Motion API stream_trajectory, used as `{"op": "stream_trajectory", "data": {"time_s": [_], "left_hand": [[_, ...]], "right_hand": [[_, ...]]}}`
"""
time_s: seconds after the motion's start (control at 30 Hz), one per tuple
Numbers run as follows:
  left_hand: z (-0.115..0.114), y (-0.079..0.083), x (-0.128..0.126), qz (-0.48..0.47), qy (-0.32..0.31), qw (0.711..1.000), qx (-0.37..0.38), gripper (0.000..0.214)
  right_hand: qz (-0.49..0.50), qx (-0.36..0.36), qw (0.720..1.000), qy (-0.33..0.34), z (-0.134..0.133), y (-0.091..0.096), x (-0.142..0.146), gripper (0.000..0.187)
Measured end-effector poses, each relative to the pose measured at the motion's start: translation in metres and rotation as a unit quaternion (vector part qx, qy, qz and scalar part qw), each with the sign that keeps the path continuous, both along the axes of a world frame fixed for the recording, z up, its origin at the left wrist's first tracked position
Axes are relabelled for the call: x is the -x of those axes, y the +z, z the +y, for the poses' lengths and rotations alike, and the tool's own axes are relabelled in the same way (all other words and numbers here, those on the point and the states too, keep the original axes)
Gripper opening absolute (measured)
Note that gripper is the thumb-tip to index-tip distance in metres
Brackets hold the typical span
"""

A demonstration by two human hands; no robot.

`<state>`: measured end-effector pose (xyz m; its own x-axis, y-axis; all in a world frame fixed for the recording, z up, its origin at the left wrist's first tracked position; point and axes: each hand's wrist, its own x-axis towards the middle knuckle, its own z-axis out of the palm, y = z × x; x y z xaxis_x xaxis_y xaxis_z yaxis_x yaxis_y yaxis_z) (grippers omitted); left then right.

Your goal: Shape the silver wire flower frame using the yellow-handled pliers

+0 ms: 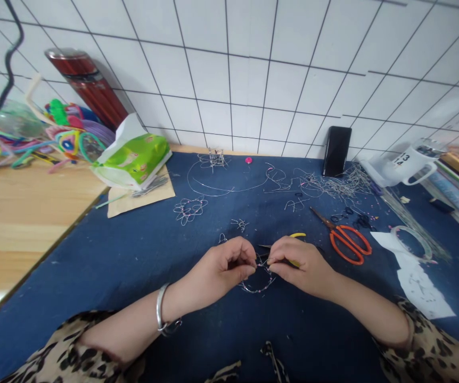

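Note:
Between my two hands is a beaded wire ring, a thin silver loop dotted with small pink beads, hanging just above the blue cloth. My left hand pinches its upper left part between thumb and fingers. On the upper right part, my right hand pinches the wire the same way. The exact spots under the fingertips are hidden. Partly behind my right hand lie pliers with yellow handles. A small bundle of bent wire rests beyond my hands, and a flower-shaped wire piece lies to the left.
Orange-handled scissors lie to the right, near a clear ring-shaped coil and white paper. Behind are tangled wire, a phone against the wall and a white mug. Left stand a tissue pack and red flask.

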<state>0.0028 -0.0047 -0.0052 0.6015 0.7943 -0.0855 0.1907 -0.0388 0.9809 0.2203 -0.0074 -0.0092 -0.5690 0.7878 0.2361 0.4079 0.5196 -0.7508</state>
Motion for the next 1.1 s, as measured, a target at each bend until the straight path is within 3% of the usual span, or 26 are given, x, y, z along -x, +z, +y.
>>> {"op": "stream_trajectory", "data": {"time_s": [0.17,0.43,1.1], "left_hand": [[-0.0003,-0.0017,-0.0012,-0.009,-0.004,0.999,0.032,0.011],[-0.0012,-0.004,-0.0014,-0.01,-0.009,0.999,0.04,0.012],[0.0016,0.0008,-0.0035,-0.07,-0.016,0.99,0.121,0.011]], "right_hand": [[-0.036,-0.072,0.997,-0.003,-0.0022,-0.006,0.0002,0.008],[0.001,-0.002,1.0,0.001,-0.0051,-0.0068,0.0053,0.009],[0.004,0.02,1.0,-0.005,-0.0065,-0.0046,0.0074,0.007]]}}
